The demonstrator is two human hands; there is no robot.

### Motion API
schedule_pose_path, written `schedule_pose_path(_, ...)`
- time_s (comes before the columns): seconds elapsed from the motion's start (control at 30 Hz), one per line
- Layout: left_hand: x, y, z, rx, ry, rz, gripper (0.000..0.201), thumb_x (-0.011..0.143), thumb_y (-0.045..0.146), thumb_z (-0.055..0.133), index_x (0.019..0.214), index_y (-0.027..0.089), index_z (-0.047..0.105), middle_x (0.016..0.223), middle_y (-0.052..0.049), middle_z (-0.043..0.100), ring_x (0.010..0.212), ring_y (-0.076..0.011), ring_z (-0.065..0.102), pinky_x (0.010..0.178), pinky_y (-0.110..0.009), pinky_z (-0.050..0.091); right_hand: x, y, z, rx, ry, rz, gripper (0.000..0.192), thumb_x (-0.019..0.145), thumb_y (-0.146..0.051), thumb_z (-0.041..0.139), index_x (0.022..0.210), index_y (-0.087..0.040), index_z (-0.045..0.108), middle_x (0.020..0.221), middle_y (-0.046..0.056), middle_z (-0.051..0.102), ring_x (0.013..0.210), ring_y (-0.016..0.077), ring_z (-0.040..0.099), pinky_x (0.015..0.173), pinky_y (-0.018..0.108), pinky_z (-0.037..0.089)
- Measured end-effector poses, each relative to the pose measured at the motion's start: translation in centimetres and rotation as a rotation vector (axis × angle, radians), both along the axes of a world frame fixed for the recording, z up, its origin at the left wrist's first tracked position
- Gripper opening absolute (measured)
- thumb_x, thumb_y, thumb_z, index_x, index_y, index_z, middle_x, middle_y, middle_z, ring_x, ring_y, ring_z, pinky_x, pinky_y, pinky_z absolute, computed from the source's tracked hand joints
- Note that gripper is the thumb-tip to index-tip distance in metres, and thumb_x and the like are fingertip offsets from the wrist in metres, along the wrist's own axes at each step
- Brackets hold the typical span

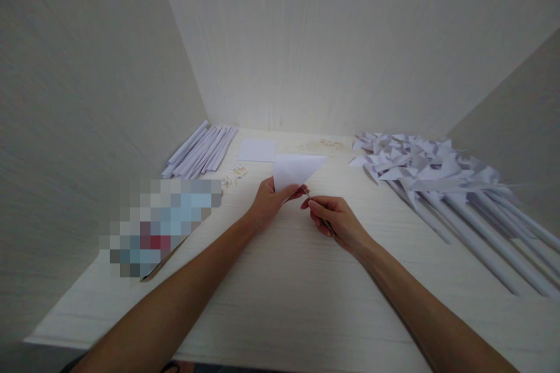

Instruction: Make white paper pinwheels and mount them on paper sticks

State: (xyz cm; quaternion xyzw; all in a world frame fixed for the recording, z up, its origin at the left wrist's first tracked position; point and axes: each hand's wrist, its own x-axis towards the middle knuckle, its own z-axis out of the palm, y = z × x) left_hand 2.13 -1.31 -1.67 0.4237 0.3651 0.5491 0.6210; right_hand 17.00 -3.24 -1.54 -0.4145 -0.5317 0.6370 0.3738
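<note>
1. At the centre of the frame, the left hand point(269, 201) pinched a folded white paper triangle point(294, 170) by its lower tip, fingers closed on it, the wide edge pointing up and away
2. Just right of it, the right hand point(335, 218) was curled shut on a thin tool, seemingly a small pair of scissors point(308, 196), its tip touching the paper's lower corner
3. Judging by this, the step in hand was snipping or piercing the tip; the next move called for a steady grip and a small, exact cut
4. Both forearms reached in from the bottom edge, wrists low over the table point(280, 291)
5. Finished pinwheels point(420, 166) lay at right, rolled paper sticks point(201, 151) at upper left
</note>
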Motion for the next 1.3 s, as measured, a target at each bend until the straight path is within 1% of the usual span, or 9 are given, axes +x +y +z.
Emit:
schedule_pose_path(0.2,-0.07,0.04,-0.27,0.026,0.003,-0.001,0.014,0.063,0.022,0.066,0.071,0.011,0.066,0.072,-0.005,0.068,0.070,-0.0129,0.062,0.075,-0.028,0.048,-0.04,-0.01,-0.03,-0.001,0.007,-0.010,0.025,0.069,-0.039,0.059,0.071,-0.014,0.061,0.043,-0.008,0.041,0.031,0.0026,0.032,0.031,0.019,0.014)
schedule_pose_path(0.5,0.01,0.00,-0.06,0.036,0.017,-0.001,0.014,0.064,0.024,0.066,0.070,0.011,0.066,0.072,-0.004,0.068,0.070,-0.0128,0.061,0.074,-0.028,0.048,-0.12,0.03,-0.02,-0.009,0.017,-0.024,0.025,0.070,-0.038,0.058,0.072,-0.014,0.061,0.043,-0.008,0.041,0.030,0.0024,0.032,0.030,0.019,0.014)
schedule_pose_path(0.77,-0.02,0.13,-0.12,0.025,0.033,0.000,0.017,0.063,0.025,0.066,0.072,0.010,0.066,0.074,-0.006,0.068,0.072,-0.0145,0.062,0.077,-0.031,0.047,0.01,0.09,-0.14,-0.002,0.017,-0.024,0.026,0.070,-0.038,0.058,0.072,-0.013,0.060,0.043,-0.008,0.041,0.030,0.0021,0.032,0.030,0.019,0.014)
schedule_pose_path(1.0,-0.03,0.08,-0.15,0.027,0.015,0.000,0.015,0.062,0.024,0.067,0.070,0.010,0.066,0.071,-0.005,0.068,0.070,-0.0136,0.062,0.076,-0.030,0.048,-0.09,-0.06,0.26,-0.017,0.010,-0.033,0.026,0.068,-0.038,0.059,0.072,-0.013,0.060,0.043,-0.008,0.042,0.030,0.0021,0.032,0.031,0.019,0.014)
schedule_pose_path(1.3,-0.10,0.18,-0.08,0.026,0.023,-0.010,0.016,0.062,0.023,0.067,0.070,0.010,0.066,0.071,-0.004,0.067,0.070,-0.0132,0.061,0.075,-0.030,0.048,-0.06,0.03,0.05,-0.019,0.010,-0.024,0.027,0.067,-0.039,0.060,0.071,-0.013,0.060,0.042,-0.008,0.041,0.030,0.0020,0.032,0.031,0.019,0.014)
